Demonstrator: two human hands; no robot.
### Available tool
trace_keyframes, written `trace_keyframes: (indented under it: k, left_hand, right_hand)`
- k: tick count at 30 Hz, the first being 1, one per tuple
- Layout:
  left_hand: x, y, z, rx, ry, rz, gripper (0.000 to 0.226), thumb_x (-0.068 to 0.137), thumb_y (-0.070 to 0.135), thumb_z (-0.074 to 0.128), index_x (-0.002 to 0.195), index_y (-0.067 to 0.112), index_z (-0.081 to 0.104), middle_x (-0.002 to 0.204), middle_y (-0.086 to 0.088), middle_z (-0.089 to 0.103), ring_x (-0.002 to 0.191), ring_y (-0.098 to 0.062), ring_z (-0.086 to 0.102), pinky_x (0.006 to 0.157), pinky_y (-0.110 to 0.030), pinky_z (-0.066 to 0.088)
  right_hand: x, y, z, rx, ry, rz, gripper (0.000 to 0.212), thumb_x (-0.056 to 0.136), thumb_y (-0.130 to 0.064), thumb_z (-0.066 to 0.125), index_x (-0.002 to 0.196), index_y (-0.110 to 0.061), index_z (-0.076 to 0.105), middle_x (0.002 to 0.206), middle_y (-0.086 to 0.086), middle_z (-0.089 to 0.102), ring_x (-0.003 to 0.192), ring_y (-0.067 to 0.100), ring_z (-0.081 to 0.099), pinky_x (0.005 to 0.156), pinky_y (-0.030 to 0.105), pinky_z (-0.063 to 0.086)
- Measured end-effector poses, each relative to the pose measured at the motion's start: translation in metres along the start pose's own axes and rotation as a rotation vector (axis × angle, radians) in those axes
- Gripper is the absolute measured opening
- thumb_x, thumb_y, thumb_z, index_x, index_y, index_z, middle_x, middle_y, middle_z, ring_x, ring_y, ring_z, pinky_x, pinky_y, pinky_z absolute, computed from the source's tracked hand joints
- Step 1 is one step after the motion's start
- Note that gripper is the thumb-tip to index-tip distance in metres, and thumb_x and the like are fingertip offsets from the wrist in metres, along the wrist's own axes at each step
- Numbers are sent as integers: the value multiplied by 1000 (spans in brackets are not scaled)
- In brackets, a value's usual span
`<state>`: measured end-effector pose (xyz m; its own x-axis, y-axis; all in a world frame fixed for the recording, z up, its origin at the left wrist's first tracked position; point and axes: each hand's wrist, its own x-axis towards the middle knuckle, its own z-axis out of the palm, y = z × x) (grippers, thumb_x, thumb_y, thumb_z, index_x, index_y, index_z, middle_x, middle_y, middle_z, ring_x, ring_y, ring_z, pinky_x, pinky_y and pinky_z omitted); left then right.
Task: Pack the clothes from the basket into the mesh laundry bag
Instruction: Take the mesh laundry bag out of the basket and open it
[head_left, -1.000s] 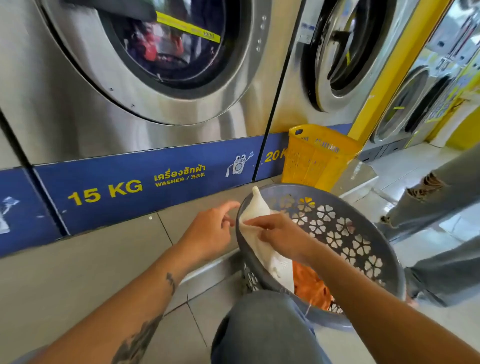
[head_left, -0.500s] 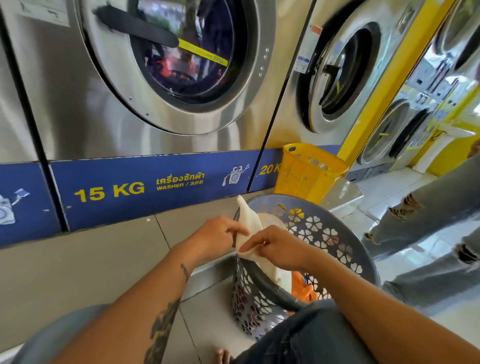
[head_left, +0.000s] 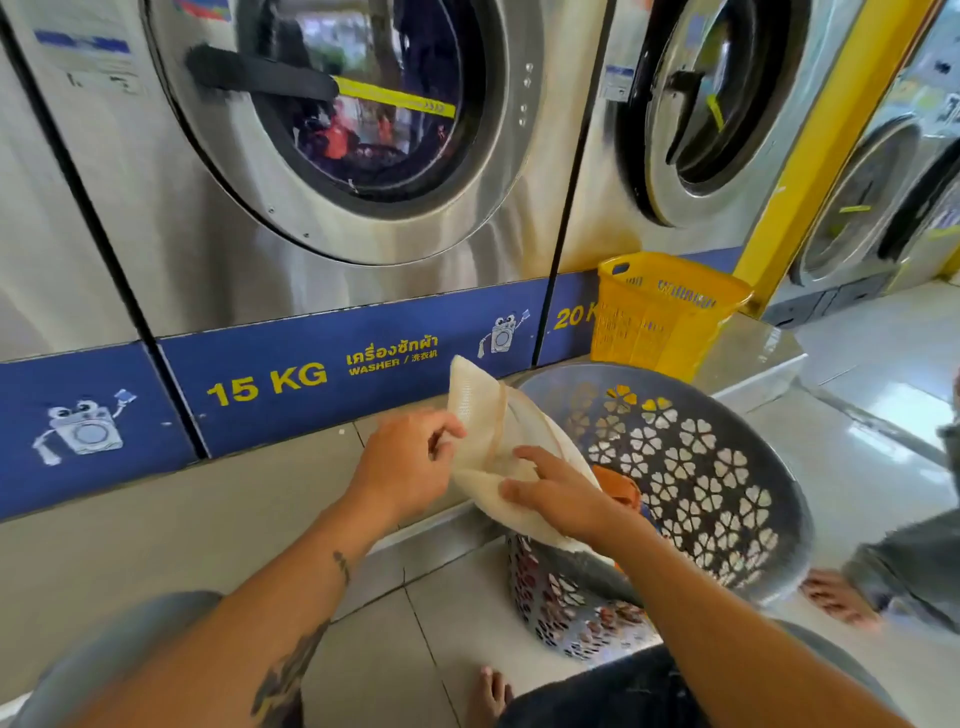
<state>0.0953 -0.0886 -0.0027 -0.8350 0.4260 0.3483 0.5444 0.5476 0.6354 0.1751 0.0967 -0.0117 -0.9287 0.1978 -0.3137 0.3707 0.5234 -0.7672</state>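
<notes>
A cream mesh laundry bag (head_left: 480, 415) hangs over the near-left rim of a grey plastic basket (head_left: 727, 467) with flower-shaped holes. My left hand (head_left: 405, 467) pinches the bag's left edge. My right hand (head_left: 556, 493) grips the bag's lower part just over the basket rim. Orange clothing (head_left: 618, 488) shows inside the basket behind my right hand; most of the contents are hidden.
Steel washers (head_left: 337, 156) line the wall above a blue 15 KG band. A yellow basket (head_left: 665, 317) stands on the tiled step behind the grey one. Another person's jeans and bare foot (head_left: 836, 597) are at right. My own foot (head_left: 488, 691) rests on the floor tiles.
The view tilted up and the basket shifted right. My left hand went from reaching toward the bag to pinching its edge, and both hands lifted the bag higher over the rim.
</notes>
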Motion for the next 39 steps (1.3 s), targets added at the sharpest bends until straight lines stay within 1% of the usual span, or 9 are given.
trace_keyframes:
  k: [4,7,11,15,20,25,29,35,39]
  left_hand:
    - [8,7,1,43,-15,20,29,89,5,51,94,25,71,87,12,56,79,-13,54,67,-22,39]
    - [21,17,-4,6,-11,-116,39,86,1,46,100,26,72,100,6,62,97,-17,57,76,-23,38]
    - [30,18,-9,-101,-133,-308,30,85,26,61,115,28,68,120,8,64,114,-14,57,93,-29,43]
    - [21,2,-12,-147,-15,-332,24,83,17,66,104,27,71,105,7,67,99,-15,61,80,-28,44]
    - [17,-5,-8,-60,29,-211,40,86,-2,48,102,25,72,104,7,59,98,-12,53,80,-28,44]
    - [28,-6,1,29,21,-140,44,84,-2,45,108,26,70,95,7,55,98,-17,54,81,-34,48]
    - [42,-7,7,111,-37,-168,45,90,7,52,131,24,59,100,6,48,95,-12,49,78,-25,39]
    - [60,5,28,85,-119,-118,60,86,-4,51,138,26,53,127,1,54,119,-22,49,97,-34,42]
    - [67,16,28,-43,-47,-77,64,80,-12,44,125,29,65,114,6,63,110,-13,55,93,-18,40]
  right_hand:
    - [-2,-4,19,79,8,-56,73,93,-30,67,156,-29,29,156,1,40,137,23,42,107,31,32]
    - [-6,-22,21,58,33,-208,65,92,-25,65,150,-30,36,141,-8,48,121,12,45,99,27,33]
    - [-13,-37,30,-28,-54,-348,57,83,-37,63,137,-30,48,125,-8,58,112,12,53,86,26,40]
    - [-13,-25,13,155,-201,-262,57,82,-42,62,138,-30,58,132,-7,63,120,9,57,104,30,44]
    - [9,10,-9,74,124,-187,42,88,-18,60,127,-35,61,123,-10,62,119,11,57,99,37,51]
    - [19,9,37,113,-110,-151,54,81,-27,56,134,-34,54,122,-11,64,117,11,56,101,42,48]
    - [27,11,42,143,-164,-191,47,92,-9,54,134,-30,53,117,-12,63,115,8,56,99,35,45]
    - [37,31,1,-33,-209,-206,42,95,-20,59,134,-37,57,125,-14,66,114,7,63,98,32,55]
    - [46,50,-18,-299,89,-129,59,90,-30,66,143,-38,41,136,-7,49,127,16,48,102,32,46]
